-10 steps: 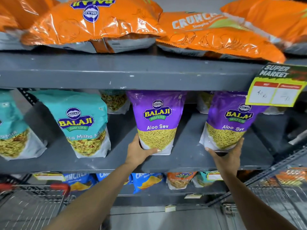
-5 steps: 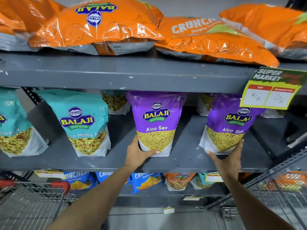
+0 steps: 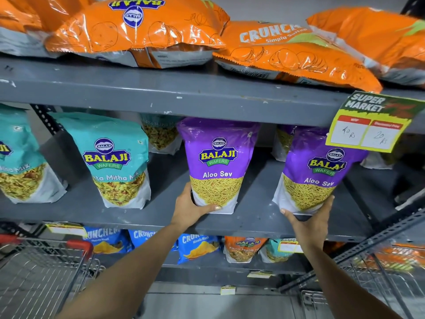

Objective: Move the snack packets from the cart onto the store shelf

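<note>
We note two purple Aloo Sev packets on the middle shelf (image 3: 253, 217), long axes upright. Left hand (image 3: 188, 206) grips the centre packet (image 3: 218, 162) at its lower left corner, base seated. Right hand (image 3: 310, 217) cups the right packet (image 3: 319, 171) from beneath; it tilts left, base apparently partly off the shelf. The cart (image 3: 41, 268) sits lower left.

Grey metal shelving (image 3: 161, 93), seemingly pale floor (image 3: 207, 305)

Two purple Aloo Sev packets (image 3: 217, 164) (image 3: 319, 171) stand in front, one in each hand; two teal Khatta Mitha Mix packets (image 3: 115, 157) (image 3: 18, 157) stand left of the left hand.
</note>
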Tool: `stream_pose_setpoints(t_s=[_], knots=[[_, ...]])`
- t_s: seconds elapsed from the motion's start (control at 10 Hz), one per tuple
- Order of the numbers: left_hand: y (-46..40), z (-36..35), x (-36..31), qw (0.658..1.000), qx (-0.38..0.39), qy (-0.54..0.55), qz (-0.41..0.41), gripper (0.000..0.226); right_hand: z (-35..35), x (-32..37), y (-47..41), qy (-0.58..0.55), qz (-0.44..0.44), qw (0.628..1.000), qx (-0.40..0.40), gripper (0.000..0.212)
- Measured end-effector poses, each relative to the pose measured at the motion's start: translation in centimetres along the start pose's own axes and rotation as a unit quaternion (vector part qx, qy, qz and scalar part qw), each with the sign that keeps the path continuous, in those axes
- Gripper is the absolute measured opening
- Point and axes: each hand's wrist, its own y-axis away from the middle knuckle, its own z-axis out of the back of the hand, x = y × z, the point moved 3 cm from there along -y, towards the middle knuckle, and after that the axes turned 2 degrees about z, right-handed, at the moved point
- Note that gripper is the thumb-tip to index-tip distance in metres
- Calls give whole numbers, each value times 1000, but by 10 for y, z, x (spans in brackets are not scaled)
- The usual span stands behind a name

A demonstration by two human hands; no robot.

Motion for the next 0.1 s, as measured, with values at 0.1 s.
stream_pose_setpoints(t_s=[0.1], knots=[[7, 5, 3, 999, -21, 26, -13, 114, 4, 6, 10, -49, -24, 998, -29, 136]])
